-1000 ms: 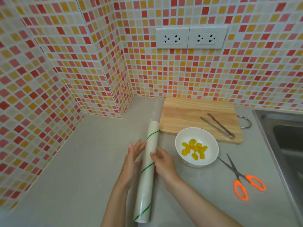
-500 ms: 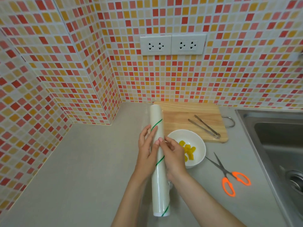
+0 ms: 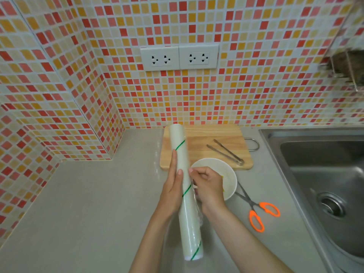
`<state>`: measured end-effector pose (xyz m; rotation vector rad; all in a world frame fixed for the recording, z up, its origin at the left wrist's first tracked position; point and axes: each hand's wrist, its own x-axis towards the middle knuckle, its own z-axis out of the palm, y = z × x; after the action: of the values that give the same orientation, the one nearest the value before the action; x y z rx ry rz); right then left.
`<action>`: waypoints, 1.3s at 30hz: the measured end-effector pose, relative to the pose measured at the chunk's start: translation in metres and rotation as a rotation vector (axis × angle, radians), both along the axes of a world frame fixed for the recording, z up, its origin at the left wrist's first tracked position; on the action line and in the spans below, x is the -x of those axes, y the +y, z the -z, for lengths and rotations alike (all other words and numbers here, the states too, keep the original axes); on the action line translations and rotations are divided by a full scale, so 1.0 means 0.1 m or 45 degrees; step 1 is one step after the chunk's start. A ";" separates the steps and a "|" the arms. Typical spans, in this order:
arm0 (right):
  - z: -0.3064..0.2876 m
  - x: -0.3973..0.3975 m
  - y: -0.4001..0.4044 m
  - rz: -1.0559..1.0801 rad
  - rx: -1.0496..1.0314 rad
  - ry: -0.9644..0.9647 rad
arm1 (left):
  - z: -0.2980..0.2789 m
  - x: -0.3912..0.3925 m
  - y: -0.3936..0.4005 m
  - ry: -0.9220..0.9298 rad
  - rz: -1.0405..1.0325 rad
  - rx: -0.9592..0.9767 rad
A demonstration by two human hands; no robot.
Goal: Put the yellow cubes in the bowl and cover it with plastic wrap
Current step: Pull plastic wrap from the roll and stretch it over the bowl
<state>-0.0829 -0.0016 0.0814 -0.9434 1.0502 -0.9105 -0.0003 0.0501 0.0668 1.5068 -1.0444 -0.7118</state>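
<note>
A long roll of plastic wrap (image 3: 187,217) with green spiral stripes is held lengthwise above the grey counter (image 3: 94,203). My left hand (image 3: 173,186) presses flat against the roll's left side, thumb on top. My right hand (image 3: 206,184) pinches the loose film edge on the roll's right side; a strip of clear film hangs there. The white bowl (image 3: 230,174) sits just right of the roll, mostly hidden by my right hand. Only a sliver of the yellow cubes (image 3: 223,189) shows beside my hand.
A wooden cutting board (image 3: 204,133) with metal tongs (image 3: 226,152) lies behind the bowl. Orange-handled scissors (image 3: 256,209) rest right of the bowl. A steel sink (image 3: 323,174) fills the right side. Tiled walls with two sockets (image 3: 179,58) enclose the back and left.
The roll was lifted off the counter and brought nearer the bowl. My right hand shifted from resting on the roll to pinching the film edge, now covering most of the bowl.
</note>
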 end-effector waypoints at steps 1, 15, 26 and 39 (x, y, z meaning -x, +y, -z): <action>0.00 -0.01 0.01 0.001 0.000 0.012 | 0.01 0.00 0.00 -0.014 -0.008 0.001; -0.07 0.03 -0.01 -0.123 0.083 0.187 | -0.01 0.00 0.03 0.041 -0.041 0.083; -0.05 0.16 0.05 -0.226 -0.012 0.110 | -0.04 -0.02 0.03 0.050 -0.049 0.056; -0.36 0.16 -0.15 -0.457 -0.218 -0.197 | -0.23 -0.05 0.03 0.211 0.097 0.066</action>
<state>-0.0986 -0.0171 0.1172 -0.8677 0.7811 -0.5761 0.0050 0.0535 0.0901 1.3455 -0.9907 -0.8421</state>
